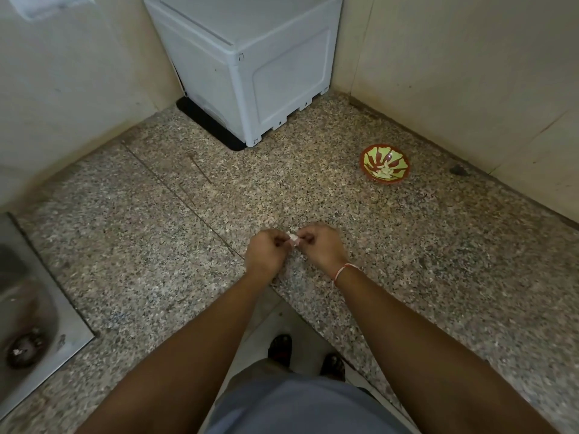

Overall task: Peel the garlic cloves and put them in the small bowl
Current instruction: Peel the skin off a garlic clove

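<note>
A small whitish garlic clove (293, 238) is held between both my hands just above the speckled granite counter (156, 245). My left hand (266, 252) pinches its left side with curled fingers, and my right hand (319, 245), a red thread on its wrist, pinches its right side. The small bowl (384, 163), red with green markings, sits on the counter far to the upper right, apart from my hands. Pale garlic pieces (384, 173) lie at the bowl's bottom.
A white box-shaped appliance (250, 67) on a black mat stands in the back corner. A steel sink (28, 308) with a drain is set in the counter at the left. Tiled walls close the back and right. The counter's front edge runs by my feet (282, 349).
</note>
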